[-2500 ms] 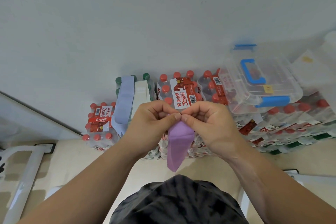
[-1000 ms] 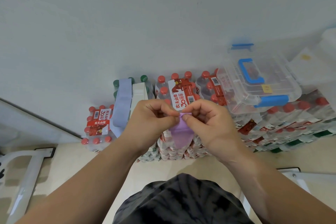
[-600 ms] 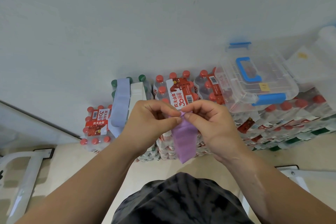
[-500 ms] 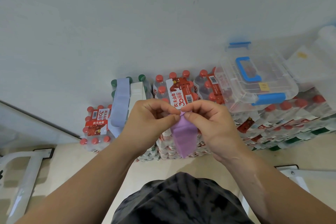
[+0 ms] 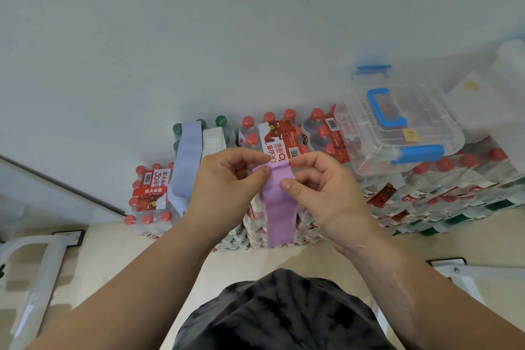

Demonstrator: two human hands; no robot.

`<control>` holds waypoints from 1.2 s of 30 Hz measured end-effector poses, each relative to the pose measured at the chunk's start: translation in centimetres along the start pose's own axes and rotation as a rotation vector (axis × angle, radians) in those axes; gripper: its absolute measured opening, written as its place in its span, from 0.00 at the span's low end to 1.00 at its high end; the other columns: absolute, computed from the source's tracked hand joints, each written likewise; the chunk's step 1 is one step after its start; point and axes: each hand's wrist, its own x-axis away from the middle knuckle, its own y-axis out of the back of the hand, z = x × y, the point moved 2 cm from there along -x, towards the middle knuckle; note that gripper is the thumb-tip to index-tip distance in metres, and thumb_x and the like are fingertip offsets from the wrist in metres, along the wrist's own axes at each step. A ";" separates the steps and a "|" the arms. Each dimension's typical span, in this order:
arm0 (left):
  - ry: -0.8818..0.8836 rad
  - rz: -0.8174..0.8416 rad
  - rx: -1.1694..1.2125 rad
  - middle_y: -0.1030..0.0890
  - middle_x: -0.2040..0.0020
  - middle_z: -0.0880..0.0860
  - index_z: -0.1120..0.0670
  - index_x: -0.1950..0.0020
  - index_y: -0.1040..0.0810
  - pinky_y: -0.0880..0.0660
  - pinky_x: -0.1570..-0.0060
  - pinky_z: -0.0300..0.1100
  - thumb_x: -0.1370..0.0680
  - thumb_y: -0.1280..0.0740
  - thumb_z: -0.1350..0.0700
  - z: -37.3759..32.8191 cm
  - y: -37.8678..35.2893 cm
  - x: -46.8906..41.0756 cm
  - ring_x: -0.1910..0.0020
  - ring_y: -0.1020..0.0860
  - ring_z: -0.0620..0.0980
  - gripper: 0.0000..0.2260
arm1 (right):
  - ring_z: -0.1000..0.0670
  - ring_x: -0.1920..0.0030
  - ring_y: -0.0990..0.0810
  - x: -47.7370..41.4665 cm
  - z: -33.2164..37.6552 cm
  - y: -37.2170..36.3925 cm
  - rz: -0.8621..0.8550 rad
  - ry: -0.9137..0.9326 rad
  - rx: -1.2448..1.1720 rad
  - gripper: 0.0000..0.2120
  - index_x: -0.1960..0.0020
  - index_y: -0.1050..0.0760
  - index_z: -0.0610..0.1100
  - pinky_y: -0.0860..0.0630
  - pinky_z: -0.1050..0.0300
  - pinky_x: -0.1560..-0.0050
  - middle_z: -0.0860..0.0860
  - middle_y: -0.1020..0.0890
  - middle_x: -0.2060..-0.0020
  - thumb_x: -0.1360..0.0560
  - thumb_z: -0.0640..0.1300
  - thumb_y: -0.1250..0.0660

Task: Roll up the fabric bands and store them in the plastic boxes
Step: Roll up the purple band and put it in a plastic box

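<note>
A purple fabric band (image 5: 279,207) hangs in front of my chest, its top edge bunched between both hands. My left hand (image 5: 227,187) pinches the band's upper left corner. My right hand (image 5: 324,193) grips the upper right part, thumb pressed on the cloth. A pale blue band (image 5: 186,156) lies draped over the bottle packs to the left. A clear plastic box (image 5: 397,128) with blue handle and blue latches stands shut on the bottle packs at the right. A white band (image 5: 212,139) lies beside the blue one.
Shrink-wrapped packs of water bottles (image 5: 150,193) with red and green caps are stacked along the white wall. Another pale container (image 5: 494,105) sits at the far right. White metal frames (image 5: 42,264) stand on the beige floor at both lower sides.
The hands have drawn slightly apart and the purple band hangs longer than a moment ago, with its top edge spread wider between the fingers.
</note>
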 end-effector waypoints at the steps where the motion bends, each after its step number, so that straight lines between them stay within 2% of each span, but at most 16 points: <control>1: 0.005 -0.004 -0.007 0.14 0.58 0.46 0.49 0.49 0.13 0.20 0.58 0.35 0.24 0.26 0.64 0.1 -0.1 0.0 0.57 0.15 0.45 0.10 | 0.48 0.53 0.12 0.0 -0.1 0.0 -0.028 0.011 0.013 0.13 0.48 0.21 0.57 0.17 0.50 0.49 0.50 0.12 0.58 0.26 0.41 0.24; 4: 0.010 0.074 -0.057 0.13 0.56 0.46 0.50 0.45 0.14 0.17 0.56 0.39 0.24 0.25 0.63 0.2 -0.3 0.0 0.55 0.14 0.46 0.11 | 0.52 0.52 0.12 -0.1 -0.2 -0.2 -0.062 0.028 0.028 0.16 0.43 0.21 0.56 0.19 0.53 0.44 0.51 0.12 0.58 0.26 0.40 0.24; 7: -0.001 0.173 -0.070 0.12 0.54 0.45 0.45 0.46 0.14 0.17 0.52 0.40 0.23 0.27 0.63 -0.1 -0.3 -0.2 0.53 0.14 0.45 0.13 | 0.52 0.51 0.13 -0.5 -0.2 0.4 -0.006 0.015 0.021 0.25 0.35 0.25 0.59 0.23 0.53 0.37 0.50 0.12 0.59 0.27 0.41 0.24; 11: -0.010 0.136 -0.063 0.13 0.54 0.44 0.41 0.49 0.13 0.18 0.53 0.39 0.21 0.29 0.62 -0.3 -0.2 -0.7 0.52 0.15 0.46 0.14 | 0.50 0.51 0.12 -0.7 0.0 1.1 0.076 -0.026 0.037 0.27 0.36 0.24 0.60 0.20 0.50 0.41 0.49 0.11 0.57 0.28 0.38 0.22; 13: 0.027 0.105 0.001 0.12 0.53 0.46 0.45 0.49 0.12 0.18 0.55 0.39 0.21 0.29 0.61 -0.3 -0.6 -0.8 0.52 0.15 0.47 0.11 | 0.47 0.51 0.12 -0.9 0.1 1.2 0.079 -0.041 0.074 0.25 0.38 0.22 0.57 0.18 0.45 0.42 0.49 0.11 0.56 0.28 0.37 0.22; 16: 0.098 0.067 0.105 0.12 0.53 0.49 0.50 0.49 0.11 0.19 0.57 0.39 0.21 0.30 0.63 -0.4 -1.0 -1.0 0.51 0.15 0.49 0.10 | 0.41 0.52 0.13 -1.3 0.3 1.0 0.075 -0.064 0.106 0.23 0.36 0.19 0.48 0.16 0.38 0.47 0.44 0.12 0.55 0.29 0.38 0.21; 18: 0.143 0.029 0.159 0.12 0.53 0.52 0.52 0.49 0.12 0.18 0.57 0.47 0.20 0.30 0.63 -0.4 -1.0 -1.3 0.51 0.15 0.54 0.09 | 0.39 0.54 0.13 -1.5 0.2 0.8 0.039 -0.051 0.133 0.20 0.39 0.18 0.46 0.15 0.43 0.52 0.41 0.13 0.57 0.29 0.40 0.20; 19: 0.158 0.004 0.181 0.12 0.53 0.53 0.53 0.49 0.12 0.17 0.56 0.51 0.20 0.31 0.64 -0.4 -0.9 -1.4 0.52 0.15 0.56 0.09 | 0.42 0.58 0.14 -1.5 0.1 0.8 0.012 -0.034 0.156 0.16 0.42 0.17 0.46 0.15 0.48 0.56 0.42 0.14 0.60 0.29 0.42 0.21; 21: 0.173 -0.044 0.203 0.12 0.55 0.54 0.53 0.48 0.13 0.19 0.59 0.49 0.20 0.31 0.64 -0.7 -0.7 -1.7 0.57 0.16 0.54 0.09 | 0.50 0.63 0.19 -1.3 -0.1 0.5 -0.022 0.007 0.172 0.05 0.52 0.17 0.47 0.21 0.56 0.60 0.45 0.16 0.63 0.26 0.44 0.23; 22: 0.176 -0.064 0.208 0.12 0.55 0.53 0.53 0.48 0.13 0.20 0.62 0.45 0.20 0.32 0.64 -0.8 -0.6 -1.8 0.59 0.17 0.50 0.09 | 0.52 0.63 0.21 -1.2 -0.2 0.4 -0.012 0.016 0.160 0.03 0.56 0.18 0.48 0.22 0.58 0.60 0.46 0.16 0.64 0.24 0.44 0.25; 25: 0.193 -0.081 0.222 0.12 0.58 0.51 0.54 0.48 0.14 0.23 0.66 0.38 0.19 0.33 0.64 -1.3 -0.7 -1.9 0.63 0.18 0.45 0.09 | 0.51 0.62 0.24 -1.0 -0.6 0.0 0.049 -0.010 0.126 0.08 0.58 0.18 0.45 0.25 0.55 0.58 0.42 0.19 0.64 0.21 0.43 0.30; 28: 0.201 -0.024 0.222 0.12 0.56 0.53 0.56 0.46 0.14 0.21 0.63 0.41 0.19 0.32 0.62 -1.4 -0.6 -1.9 0.60 0.17 0.47 0.07 | 0.45 0.60 0.24 -1.3 -0.5 0.0 0.073 -0.004 0.117 0.08 0.56 0.18 0.37 0.24 0.44 0.56 0.33 0.19 0.59 0.21 0.40 0.29; 30: 0.198 0.042 0.244 0.12 0.55 0.56 0.56 0.46 0.14 0.19 0.61 0.44 0.22 0.28 0.61 -1.5 -0.4 -1.9 0.59 0.16 0.50 0.06 | 0.41 0.60 0.23 -1.5 -0.4 0.3 0.061 0.006 0.120 0.09 0.54 0.18 0.34 0.22 0.37 0.53 0.30 0.19 0.56 0.22 0.41 0.29; 33: 0.182 0.115 0.220 0.12 0.56 0.58 0.57 0.45 0.14 0.17 0.57 0.47 0.26 0.24 0.63 -1.4 -0.1 -1.8 0.57 0.14 0.53 0.10 | 0.47 0.62 0.27 -1.5 -0.2 0.9 0.049 0.005 0.131 0.06 0.57 0.18 0.36 0.28 0.46 0.58 0.35 0.21 0.64 0.23 0.39 0.27; 36: 0.148 0.109 0.192 0.12 0.59 0.56 0.54 0.51 0.13 0.17 0.62 0.45 0.25 0.25 0.65 -1.5 0.1 -1.9 0.61 0.14 0.51 0.07 | 0.49 0.63 0.25 -1.5 0.0 1.3 0.054 0.007 0.158 0.05 0.57 0.17 0.37 0.28 0.50 0.59 0.35 0.20 0.62 0.24 0.38 0.25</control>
